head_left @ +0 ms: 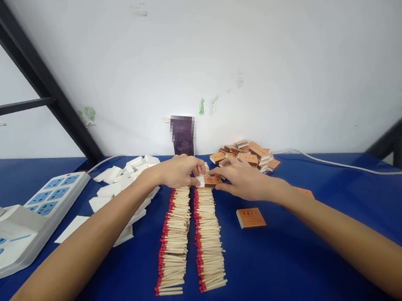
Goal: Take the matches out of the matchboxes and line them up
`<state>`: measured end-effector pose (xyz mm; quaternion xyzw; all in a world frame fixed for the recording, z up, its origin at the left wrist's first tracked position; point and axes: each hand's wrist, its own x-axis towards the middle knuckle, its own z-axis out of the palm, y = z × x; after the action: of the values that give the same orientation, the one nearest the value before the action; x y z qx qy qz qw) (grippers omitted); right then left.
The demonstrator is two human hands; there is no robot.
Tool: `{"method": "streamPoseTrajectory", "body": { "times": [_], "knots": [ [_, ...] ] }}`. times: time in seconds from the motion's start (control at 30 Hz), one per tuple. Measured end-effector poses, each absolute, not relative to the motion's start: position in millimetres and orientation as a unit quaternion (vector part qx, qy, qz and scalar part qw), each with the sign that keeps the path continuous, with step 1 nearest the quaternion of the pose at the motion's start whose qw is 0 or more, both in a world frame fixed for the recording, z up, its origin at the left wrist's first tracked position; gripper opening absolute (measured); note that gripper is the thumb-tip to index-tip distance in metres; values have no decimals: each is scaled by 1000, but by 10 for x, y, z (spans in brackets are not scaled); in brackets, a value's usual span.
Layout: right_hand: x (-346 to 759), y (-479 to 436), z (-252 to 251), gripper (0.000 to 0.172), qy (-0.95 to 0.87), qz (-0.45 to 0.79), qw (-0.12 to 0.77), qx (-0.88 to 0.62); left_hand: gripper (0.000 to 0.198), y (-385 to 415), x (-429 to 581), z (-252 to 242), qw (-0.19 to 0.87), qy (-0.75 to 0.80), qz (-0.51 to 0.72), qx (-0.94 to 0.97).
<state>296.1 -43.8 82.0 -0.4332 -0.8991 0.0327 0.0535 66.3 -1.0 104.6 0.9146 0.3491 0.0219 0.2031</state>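
Note:
Over the far part of two match rows, my left hand (pixel 182 171) pinches the end of a white matchbox tray (pixel 201 181). The tray sits partly inside an orange matchbox sleeve (pixel 213 181), which my right hand (pixel 241 178) grips from the right. The left row of matches (pixel 176 236) and the right row of matches (pixel 209 239) have red heads facing left. A matchbox (pixel 251 218) lies alone to the right of the rows. Behind my right hand is a pile of orange matchboxes (pixel 249 155). What the held tray contains is hard to make out.
White trays (pixel 114 190) are heaped left of the matches, partly behind my left forearm. A power strip (pixel 58 195) with a white plug-in adapter (pixel 10 222) lies at far left. A dark picture or screen (pixel 184 137) leans on the wall. Another orange box (pixel 304 192) shows behind my right forearm.

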Motion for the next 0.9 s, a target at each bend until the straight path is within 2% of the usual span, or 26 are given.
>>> {"method": "streamPoseTrajectory", "body": {
  "times": [0.13, 0.27, 0.5, 0.7, 0.9],
  "knots": [
    [2996, -427, 827, 29, -905, 27, 29, -423, 25, -8, 656, 1036, 195, 348, 17, 917],
    [3015, -451, 887, 27, -902, 31, 1, -430, 26, 1, 659, 1025, 180, 354, 7, 918],
    [3040, -433, 882, 15, -898, 28, 14, -439, 25, -1, 657, 1033, 165, 364, -2, 916],
    [3052, -423, 895, 22, -895, 35, 1, -444, 26, -15, 666, 1027, 145, 361, -13, 921],
    [3090, -378, 991, 19, -888, 15, 97, -450, 23, -45, 680, 1066, 146, 369, -13, 918]
  ]
}}
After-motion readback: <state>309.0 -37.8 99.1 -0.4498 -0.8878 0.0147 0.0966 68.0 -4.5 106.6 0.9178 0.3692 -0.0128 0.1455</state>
